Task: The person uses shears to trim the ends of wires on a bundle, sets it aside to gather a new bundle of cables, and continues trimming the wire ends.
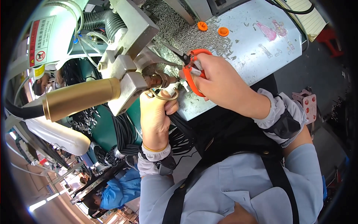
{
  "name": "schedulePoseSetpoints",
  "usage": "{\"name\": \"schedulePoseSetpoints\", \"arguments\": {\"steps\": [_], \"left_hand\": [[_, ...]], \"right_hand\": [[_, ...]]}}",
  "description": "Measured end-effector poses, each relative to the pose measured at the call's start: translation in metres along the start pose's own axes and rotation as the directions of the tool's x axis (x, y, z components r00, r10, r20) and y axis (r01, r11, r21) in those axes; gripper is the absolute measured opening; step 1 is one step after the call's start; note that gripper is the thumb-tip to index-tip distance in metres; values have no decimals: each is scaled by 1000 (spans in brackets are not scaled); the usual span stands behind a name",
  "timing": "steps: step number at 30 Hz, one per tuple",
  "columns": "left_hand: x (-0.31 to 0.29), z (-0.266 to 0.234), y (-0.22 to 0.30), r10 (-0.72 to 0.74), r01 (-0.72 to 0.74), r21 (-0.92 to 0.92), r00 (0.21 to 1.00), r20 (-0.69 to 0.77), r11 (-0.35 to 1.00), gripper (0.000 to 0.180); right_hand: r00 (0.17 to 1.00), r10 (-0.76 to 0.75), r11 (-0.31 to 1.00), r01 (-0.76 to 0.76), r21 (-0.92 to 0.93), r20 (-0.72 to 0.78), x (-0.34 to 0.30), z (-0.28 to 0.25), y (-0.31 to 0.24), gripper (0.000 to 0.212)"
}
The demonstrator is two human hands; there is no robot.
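My right hand grips orange-handled snips, their dark blades pointing left toward the metal nozzle of a machine head. My left hand reaches up under that nozzle, thumb against a brass ring and a small white part at its tip. A gold cylinder sticks out to the left of the machine head. What my left fingers pinch is partly hidden behind the ring.
A grey metal worktable carries a heap of small metal pins and two orange caps. Black cables hang below the table. A ribbed hose and a white housing sit upper left. Other workers appear lower left.
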State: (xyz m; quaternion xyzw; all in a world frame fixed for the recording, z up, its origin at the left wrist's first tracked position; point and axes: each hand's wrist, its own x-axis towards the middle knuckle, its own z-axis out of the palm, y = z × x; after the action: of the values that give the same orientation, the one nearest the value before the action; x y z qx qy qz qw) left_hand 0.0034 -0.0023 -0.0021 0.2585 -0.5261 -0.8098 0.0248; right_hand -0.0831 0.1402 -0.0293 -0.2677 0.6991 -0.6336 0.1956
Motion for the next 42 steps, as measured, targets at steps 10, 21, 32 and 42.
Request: {"name": "schedulePoseSetpoints", "arguments": {"steps": [10, 21, 32, 42], "left_hand": [[-11, 7, 2, 31, -19, 157, 997, -72, 987, 19], [-68, 17, -19, 93, -91, 140, 996, -8, 986, 23], [-76, 17, -38, 88, -90, 84, 995, 37, 992, 29], [-77, 16, -33, 67, -70, 71, 997, 45, 995, 28]], "right_hand": [[999, -29, 999, 30, 30, -25, -9, 1, 0, 16], [949, -260, 926, 192, -326, -178, -42, -22, -18, 11], [984, -27, 998, 18, 58, 174, -57, -9, -12, 25], [763, -589, 518, 608, -602, 265, -70, -8, -15, 34]]}}
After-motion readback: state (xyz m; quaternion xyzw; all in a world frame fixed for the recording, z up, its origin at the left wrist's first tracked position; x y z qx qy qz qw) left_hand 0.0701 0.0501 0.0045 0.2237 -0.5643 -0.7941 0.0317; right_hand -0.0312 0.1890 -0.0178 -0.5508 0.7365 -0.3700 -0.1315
